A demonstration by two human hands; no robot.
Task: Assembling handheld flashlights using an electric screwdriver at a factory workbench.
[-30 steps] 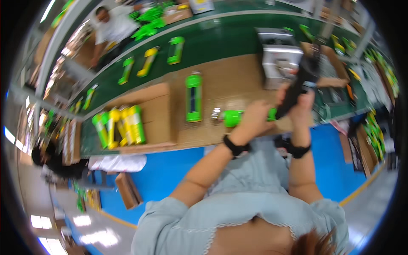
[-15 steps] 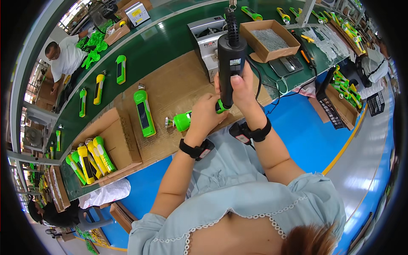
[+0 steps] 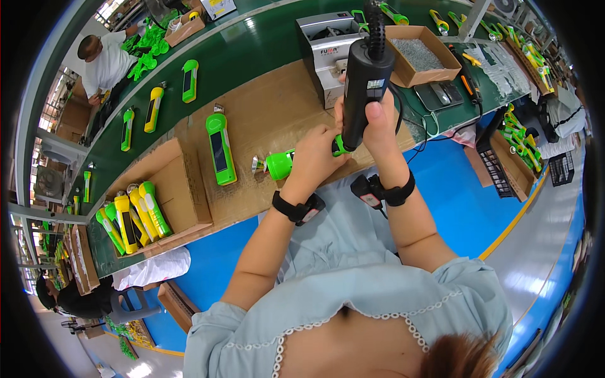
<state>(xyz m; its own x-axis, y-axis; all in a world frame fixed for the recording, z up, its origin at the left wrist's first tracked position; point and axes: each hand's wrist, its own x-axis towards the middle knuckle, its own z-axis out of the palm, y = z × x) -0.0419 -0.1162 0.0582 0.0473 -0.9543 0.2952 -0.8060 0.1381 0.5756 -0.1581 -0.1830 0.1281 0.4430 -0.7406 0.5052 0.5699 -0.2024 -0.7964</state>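
We see the left hand (image 3: 317, 154) curled around a green flashlight (image 3: 279, 166), holding it at the near edge of a brown cardboard sheet (image 3: 258, 120). The right hand (image 3: 378, 132) is wrapped around a black power tool (image 3: 365, 82), which stands nearly straight up over the flashlight's right end. We cannot see the tip, so we cannot tell if it touches. We think this flashlight is only partway done: its shiny metal piece (image 3: 258, 165) sticks out at the left end, not tucked in. A second green flashlight (image 3: 220, 151) lies alone on the sheet with a shiny bit poking out too, so we guess it has work left. More lights (image 3: 153, 110) lie farther off on the green bench (image 3: 265, 38). A bunch of green and yellow flashlights (image 3: 135, 217) sits in the cardboard box (image 3: 189, 189), but we cannot tell which are finished.
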